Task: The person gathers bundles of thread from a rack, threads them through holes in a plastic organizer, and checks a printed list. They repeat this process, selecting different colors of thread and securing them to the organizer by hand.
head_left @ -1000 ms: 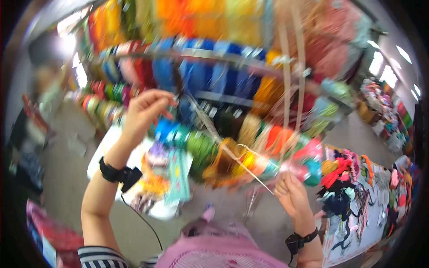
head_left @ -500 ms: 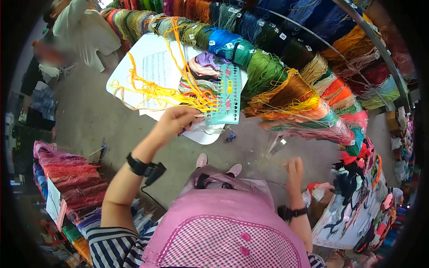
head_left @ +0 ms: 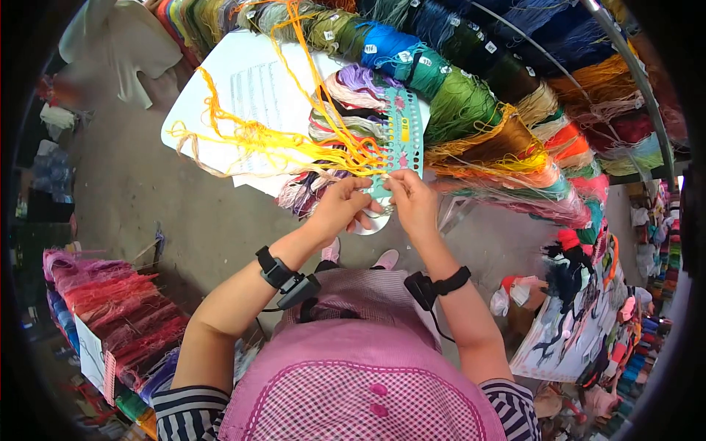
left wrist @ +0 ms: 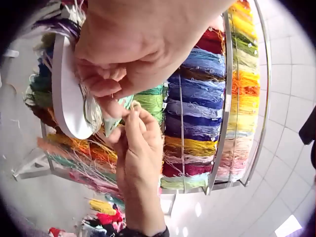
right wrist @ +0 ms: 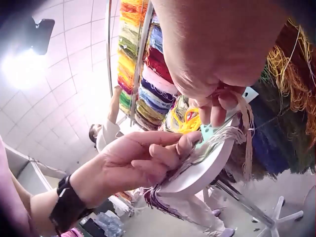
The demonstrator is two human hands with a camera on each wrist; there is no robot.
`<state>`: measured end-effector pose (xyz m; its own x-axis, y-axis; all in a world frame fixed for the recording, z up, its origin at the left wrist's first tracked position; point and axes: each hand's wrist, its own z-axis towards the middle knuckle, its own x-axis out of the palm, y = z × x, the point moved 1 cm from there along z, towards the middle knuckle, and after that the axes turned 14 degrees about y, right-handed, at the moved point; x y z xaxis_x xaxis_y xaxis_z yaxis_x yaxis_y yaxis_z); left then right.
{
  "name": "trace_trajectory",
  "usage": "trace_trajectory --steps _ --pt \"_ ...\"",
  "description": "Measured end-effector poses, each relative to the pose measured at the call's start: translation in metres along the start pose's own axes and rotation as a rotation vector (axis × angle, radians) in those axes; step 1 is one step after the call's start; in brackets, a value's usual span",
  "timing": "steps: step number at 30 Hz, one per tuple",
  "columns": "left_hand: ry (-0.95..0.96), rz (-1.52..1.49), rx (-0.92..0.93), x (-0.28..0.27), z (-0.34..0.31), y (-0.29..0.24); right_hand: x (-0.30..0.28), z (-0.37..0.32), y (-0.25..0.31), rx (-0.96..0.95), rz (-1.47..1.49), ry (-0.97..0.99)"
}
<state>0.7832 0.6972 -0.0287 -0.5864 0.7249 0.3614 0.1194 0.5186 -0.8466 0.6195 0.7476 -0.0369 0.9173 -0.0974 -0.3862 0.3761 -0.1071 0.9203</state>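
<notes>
A teal thread card (head_left: 404, 126) with punched holes lies on a white board (head_left: 193, 99); skeins of purple, white, red and yellow thread (head_left: 276, 140) hang from its holes. My left hand (head_left: 340, 211) pinches the card's holed edge near its lower end, thumb and index together. Right beside it, my right hand (head_left: 415, 204) pinches a pale beige thread (right wrist: 248, 126) at the same edge. In the right wrist view that thread trails down from the fingers. White threads (right wrist: 217, 143) drape over the board's rounded end. Both fingertips almost meet in the left wrist view.
Racks of coloured skeins (head_left: 471, 117) stand close along the far and right side, with a metal rail (head_left: 640, 88). Red skeins (head_left: 121, 301) lie at lower left. Another table (head_left: 566, 331) with threads stands at right. Someone in pale clothing (head_left: 118, 51) is at upper left.
A strand was stretched between my raised hands before the racks; then my left hand came to the card. My right hand has since swung in from the right to meet it.
</notes>
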Motion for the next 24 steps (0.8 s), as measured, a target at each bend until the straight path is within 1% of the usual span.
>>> trace_trajectory --steps 1,2,3,4,5,7,8,10,11,12,13,14,16,17,19,20,23,24 --pt "-0.004 -0.05 0.002 0.003 -0.001 -0.002 0.003 0.001 -0.002 -0.026 -0.036 -0.061" --pt "-0.008 -0.099 0.006 0.005 -0.001 -0.003 0.005 0.001 -0.004 -0.023 -0.037 -0.063" --pt "-0.006 -0.099 0.005 0.004 0.0 -0.003 0.006 0.0 -0.006 -0.084 -0.197 -0.1" --pt "0.026 -0.176 0.002 0.002 0.002 -0.003 0.007 0.0 -0.007 -0.147 -0.358 -0.135" --pt "0.057 -0.253 0.0 0.001 0.004 -0.003 0.007 -0.001 -0.008 -0.146 -0.358 -0.136" --pt "0.079 -0.287 0.018 -0.003 0.006 -0.001 0.01 -0.004 -0.005 -0.311 -0.659 -0.108" --pt "0.101 -0.32 0.035 -0.004 0.007 -0.001 0.011 -0.005 -0.003 -0.313 -0.658 -0.11" --pt "0.065 -0.264 0.027 -0.006 0.005 -0.005 0.008 -0.008 0.006 -0.301 -0.487 -0.118" --pt "0.032 -0.21 0.018 -0.006 0.005 -0.007 0.004 -0.009 0.012 -0.302 -0.488 -0.123" --pt "0.036 -0.207 0.019 -0.006 0.007 -0.008 -0.001 -0.01 0.017 -0.171 -0.339 -0.065" --pt "0.014 -0.088 0.063 -0.006 0.009 -0.009 -0.005 -0.011 0.018 -0.04 -0.187 -0.006" --pt "-0.009 0.031 0.108 -0.005 0.01 -0.01 -0.008 -0.011 0.015 -0.04 -0.186 -0.008" --pt "-0.023 0.061 0.118 -0.001 0.015 -0.011 -0.01 -0.009 0.004 -0.023 0.051 0.011" --pt "-0.035 0.089 0.128 0.002 0.017 -0.011 -0.011 -0.009 0.0 -0.024 0.053 0.01" --pt "-0.044 0.083 0.099 0.003 0.022 -0.011 -0.012 -0.008 -0.005 0.047 0.192 0.051" --pt "-0.052 0.074 0.072 0.003 0.025 -0.011 -0.012 -0.008 -0.01 0.046 0.194 0.047" --pt "-0.054 0.013 0.092 0.005 0.027 -0.01 -0.013 -0.008 -0.014 0.036 0.267 0.062" --pt "-0.053 0.014 0.091 0.004 0.027 -0.011 -0.014 -0.008 -0.003 0.052 0.352 0.089"
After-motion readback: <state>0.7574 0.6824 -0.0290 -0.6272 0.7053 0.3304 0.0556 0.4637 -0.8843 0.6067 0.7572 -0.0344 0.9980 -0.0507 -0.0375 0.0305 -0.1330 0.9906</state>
